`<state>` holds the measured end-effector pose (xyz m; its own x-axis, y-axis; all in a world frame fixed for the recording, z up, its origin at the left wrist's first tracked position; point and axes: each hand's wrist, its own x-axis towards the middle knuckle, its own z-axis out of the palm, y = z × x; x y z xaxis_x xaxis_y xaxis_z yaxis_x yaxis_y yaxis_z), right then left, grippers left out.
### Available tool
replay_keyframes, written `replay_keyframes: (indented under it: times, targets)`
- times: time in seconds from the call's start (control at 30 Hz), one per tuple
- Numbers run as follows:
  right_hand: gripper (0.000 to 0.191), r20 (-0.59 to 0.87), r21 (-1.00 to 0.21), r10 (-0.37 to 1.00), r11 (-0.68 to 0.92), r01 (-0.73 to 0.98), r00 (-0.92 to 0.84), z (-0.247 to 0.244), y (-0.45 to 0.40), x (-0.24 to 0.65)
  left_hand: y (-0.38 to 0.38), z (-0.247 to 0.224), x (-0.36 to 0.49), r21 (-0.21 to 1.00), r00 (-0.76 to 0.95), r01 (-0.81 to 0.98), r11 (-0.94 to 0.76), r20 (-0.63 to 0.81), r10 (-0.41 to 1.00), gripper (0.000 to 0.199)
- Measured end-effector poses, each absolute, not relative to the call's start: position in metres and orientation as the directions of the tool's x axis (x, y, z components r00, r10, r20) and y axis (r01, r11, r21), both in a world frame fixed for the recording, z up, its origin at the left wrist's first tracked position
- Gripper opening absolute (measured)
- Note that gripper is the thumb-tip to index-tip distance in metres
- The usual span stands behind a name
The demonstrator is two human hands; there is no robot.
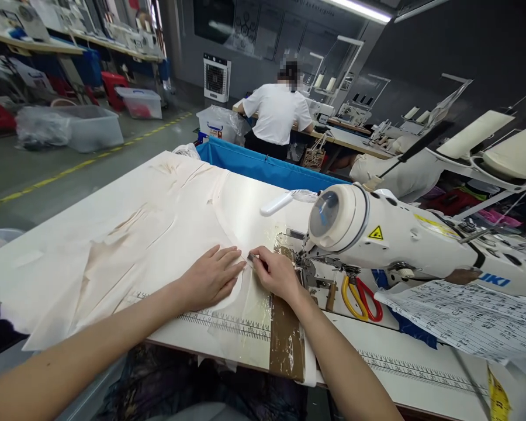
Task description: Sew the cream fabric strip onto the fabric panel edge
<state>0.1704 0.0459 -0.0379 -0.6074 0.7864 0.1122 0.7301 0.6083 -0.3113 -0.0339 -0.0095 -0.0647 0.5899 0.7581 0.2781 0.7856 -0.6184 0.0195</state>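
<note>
My left hand (pixel 217 276) lies flat, fingers stretched out, on a white curved sheet (pixel 197 245) that looks like a paper pattern or fabric piece. Pale cream fabric (pixel 123 251) spreads wrinkled to its left. Close by the left fingertips, my right hand (pixel 274 272) is closed in a pinch on a small dark-tipped tool (pixel 251 256), whose kind I cannot make out. Its tip is at the curved edge of the sheet. The sewing machine (pixel 394 234) stands just right of my right hand, and a white oblong object (pixel 276 204) lies beyond it.
Red-and-yellow-handled scissors (pixel 362 298) and a printed paper sheet (pixel 464 316) lie near the machine. A yellow tape measure (pixel 498 394) hangs at the front right. Blue cloth (pixel 258 164) borders the table's far side. A person in a white shirt (pixel 275 114) sits beyond.
</note>
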Motion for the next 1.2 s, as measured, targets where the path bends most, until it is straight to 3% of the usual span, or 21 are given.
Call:
replay_keyframes:
  times: [0.33, 0.57, 0.67, 0.77, 0.87, 1.0, 1.2]
  targets:
    - [0.022, 0.12, -0.187, 0.79, 0.613, 0.768, -0.601, -0.03, 0.041, 0.162, -0.007, -0.066, -0.035, 0.013, 0.596, 0.785, -0.62, 0.258, 0.76, 0.041]
    - [0.025, 0.159, -0.15, 0.825, 0.563, 0.813, -0.542, -0.009, -0.012, 0.204, 0.049, -0.029, -0.033, 0.216, 0.601, 0.774, -0.595, 0.045, 0.798, 0.027]
    - [0.029, 0.173, -0.138, 0.874, 0.478, 0.867, -0.454, -0.015, -0.034, 0.253, 0.066, -0.017, -0.029, 0.241, 0.578, 0.797, -0.553, -0.04, 0.815, 0.026]
    - [0.033, 0.213, -0.065, 0.941, 0.281, 0.958, -0.262, -0.026, -0.029, 0.309, 0.072, -0.014, -0.031, 0.261, 0.555, 0.814, -0.519, -0.084, 0.828, 0.018]
    - [0.029, 0.291, 0.047, 0.953, 0.07, 0.996, -0.08, -0.032, -0.007, 0.347, 0.07, -0.011, -0.033, 0.24, 0.522, 0.835, -0.496, -0.059, 0.851, 0.012]
    - [0.023, 0.381, 0.128, 0.923, -0.107, 0.986, 0.051, -0.03, 0.022, 0.365, 0.059, -0.001, -0.033, 0.177, 0.419, 0.888, -0.424, 0.065, 0.905, 0.022]
    - [0.031, 0.462, 0.084, 0.886, -0.079, 0.993, 0.031, -0.029, 0.028, 0.352, 0.025, 0.016, -0.018, 0.235, 0.21, 0.938, -0.256, 0.202, 0.957, 0.027]
